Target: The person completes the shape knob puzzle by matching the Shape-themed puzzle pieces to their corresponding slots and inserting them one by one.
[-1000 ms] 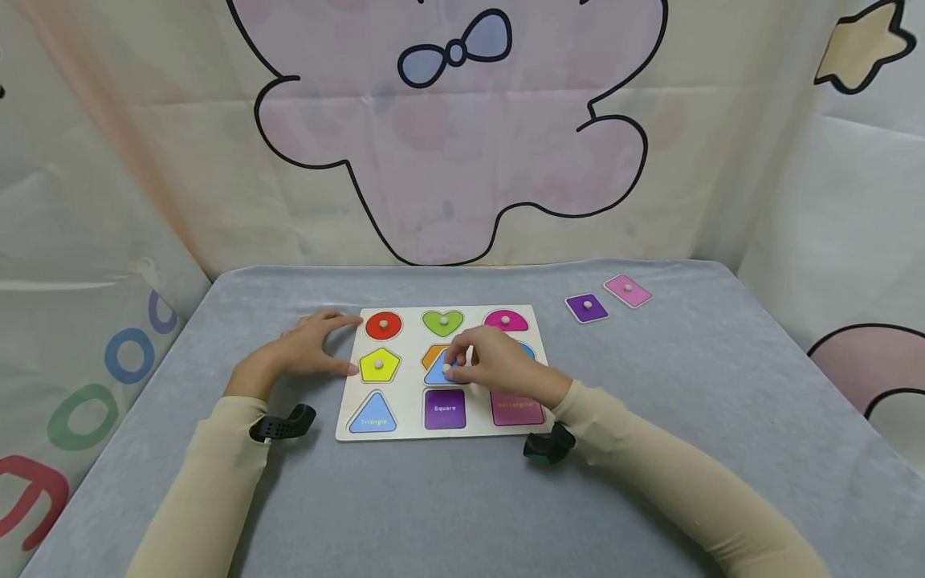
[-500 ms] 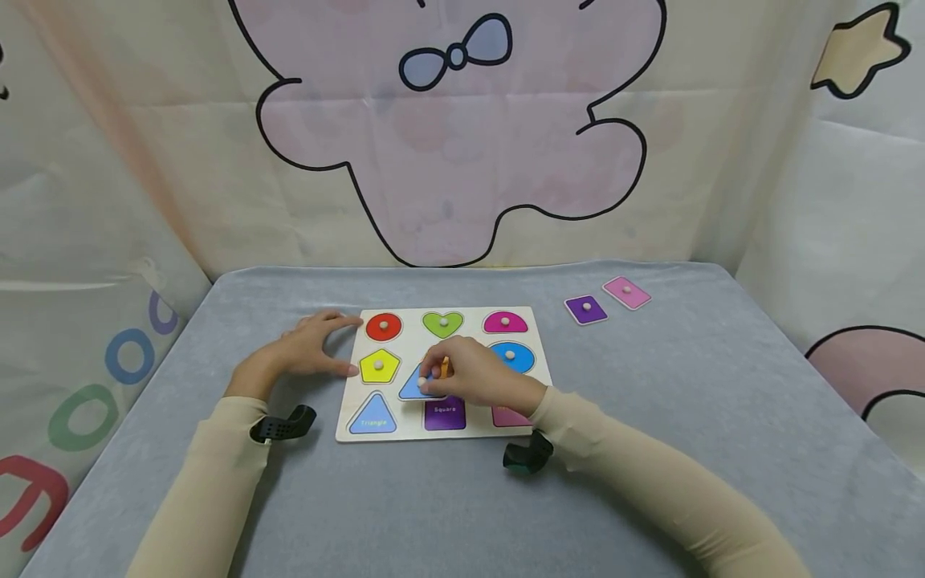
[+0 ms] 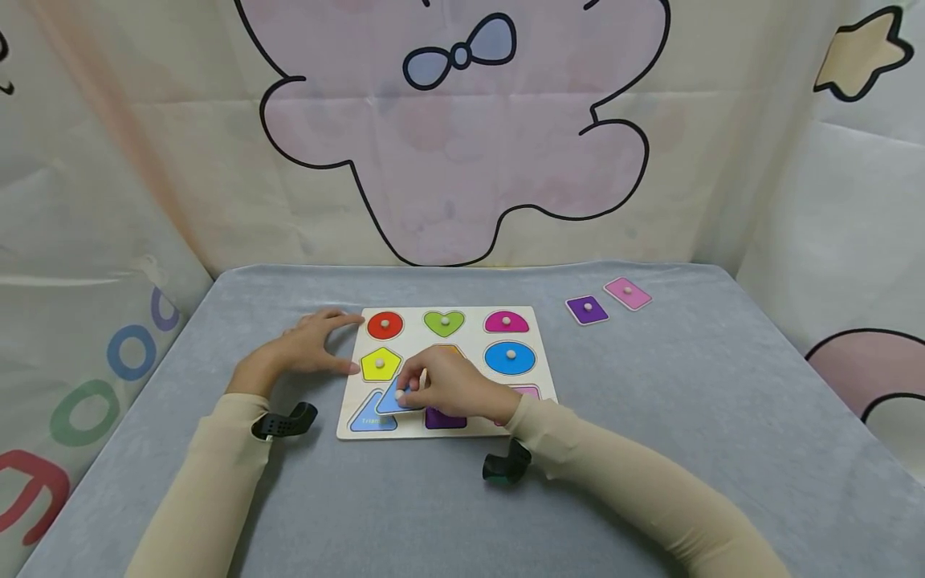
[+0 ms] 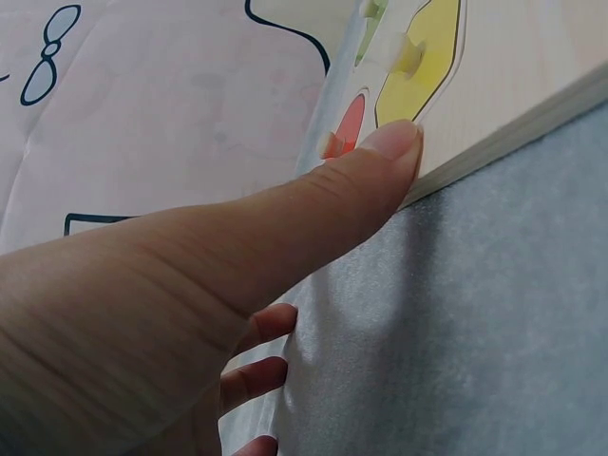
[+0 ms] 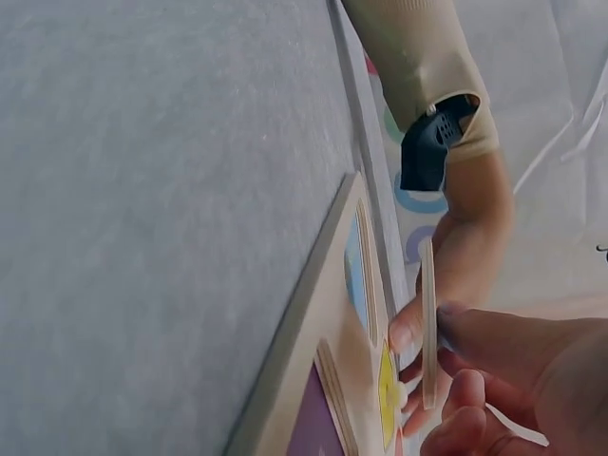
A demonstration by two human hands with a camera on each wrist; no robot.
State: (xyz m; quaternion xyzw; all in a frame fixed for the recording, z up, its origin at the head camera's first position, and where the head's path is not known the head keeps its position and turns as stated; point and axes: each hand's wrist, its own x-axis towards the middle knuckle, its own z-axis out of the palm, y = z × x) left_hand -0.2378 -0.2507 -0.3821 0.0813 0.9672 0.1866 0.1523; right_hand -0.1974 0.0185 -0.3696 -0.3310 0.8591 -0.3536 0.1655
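My right hand (image 3: 458, 381) pinches the white knob of a blue triangle puzzle piece (image 3: 388, 403). It holds the piece just above the wooden shape board (image 3: 474, 327), partly over the blue recess labelled Triangle (image 3: 367, 422). Seen edge-on in the right wrist view, the triangle piece (image 5: 429, 332) is apart from the board. My left hand (image 3: 307, 345) steadies the board's left side. Its thumb (image 4: 394, 142) rests on the edge beside the yellow pentagon (image 4: 423, 71), with the other fingers spread away. The right hand hides part of the purple square recess (image 3: 444, 419).
Red circle (image 3: 385, 325), green heart (image 3: 444, 323), magenta semicircle (image 3: 495, 323) and blue oval (image 3: 499, 363) pieces sit in the board. On the grey cloth (image 3: 433, 506), a purple square piece (image 3: 580, 314) and a pink rectangle piece (image 3: 639, 299) lie at the back right.
My right hand has carried the blue triangle piece left and toward me, from over the orange shape to the triangle recess. The left hand stays on the board's edge.
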